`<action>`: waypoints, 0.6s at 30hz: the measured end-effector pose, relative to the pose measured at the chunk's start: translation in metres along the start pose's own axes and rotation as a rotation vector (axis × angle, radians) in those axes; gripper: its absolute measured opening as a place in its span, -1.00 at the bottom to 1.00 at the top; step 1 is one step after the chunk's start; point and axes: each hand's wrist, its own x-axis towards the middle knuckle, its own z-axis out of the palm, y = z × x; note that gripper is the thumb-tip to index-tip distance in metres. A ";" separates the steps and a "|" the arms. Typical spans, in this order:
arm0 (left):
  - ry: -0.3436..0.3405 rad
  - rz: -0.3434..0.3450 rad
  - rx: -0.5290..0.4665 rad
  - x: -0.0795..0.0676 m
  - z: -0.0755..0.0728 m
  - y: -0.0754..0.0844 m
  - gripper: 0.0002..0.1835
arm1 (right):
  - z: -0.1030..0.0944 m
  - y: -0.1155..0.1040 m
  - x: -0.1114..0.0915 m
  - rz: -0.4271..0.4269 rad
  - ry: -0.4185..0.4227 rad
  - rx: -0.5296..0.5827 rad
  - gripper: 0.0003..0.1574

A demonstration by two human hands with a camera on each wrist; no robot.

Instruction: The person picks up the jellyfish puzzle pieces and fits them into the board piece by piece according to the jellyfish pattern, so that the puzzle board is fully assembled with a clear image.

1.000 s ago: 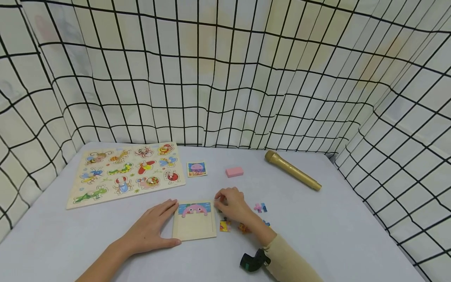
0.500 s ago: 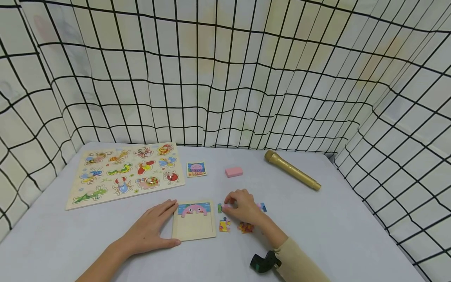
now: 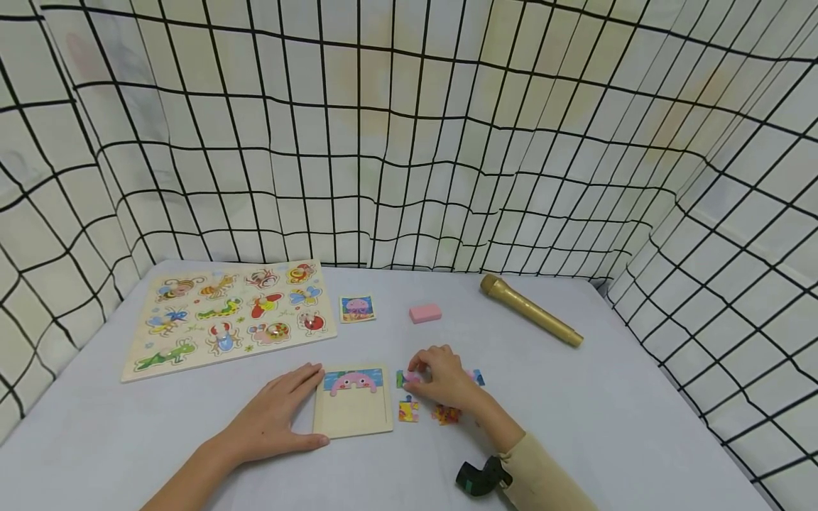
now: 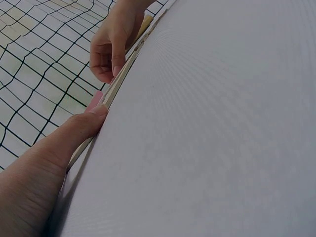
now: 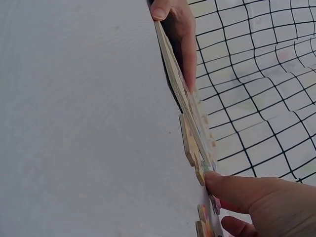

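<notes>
A small square wooden puzzle tray (image 3: 353,415) lies on the white table, its top row filled with a pink sea-animal picture on blue. My left hand (image 3: 275,415) rests along its left side, fingertips at the upper corner and thumb at the lower one. Just right of the tray, my right hand (image 3: 441,376) pinches a pink puzzle piece (image 3: 411,377) between thumb and fingers, low over the table. In the right wrist view the thumb (image 5: 237,190) is right at the pieces. A yellow puzzle piece (image 3: 408,410) and orange pieces (image 3: 446,414) lie nearer me.
A large insect peg-puzzle board (image 3: 230,316) lies at the back left. Beside it are a picture card (image 3: 357,309), a pink block (image 3: 424,313) and a gold microphone (image 3: 532,310). Black netting (image 3: 409,142) stands behind and around the table. A blue piece (image 3: 478,377) lies beyond the right wrist.
My right hand has moved right, from the tray's upper right corner to the loose pieces, and has since stayed there. The left hand has kept its place on the tray.
</notes>
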 end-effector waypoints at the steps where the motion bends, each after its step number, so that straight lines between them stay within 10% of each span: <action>1: 0.000 -0.001 -0.001 0.000 0.000 0.000 0.07 | 0.000 0.000 0.000 -0.001 0.004 -0.003 -0.71; 18: -0.002 -0.008 0.004 0.000 0.001 0.000 0.08 | -0.001 -0.001 0.002 -0.075 0.026 0.094 -0.86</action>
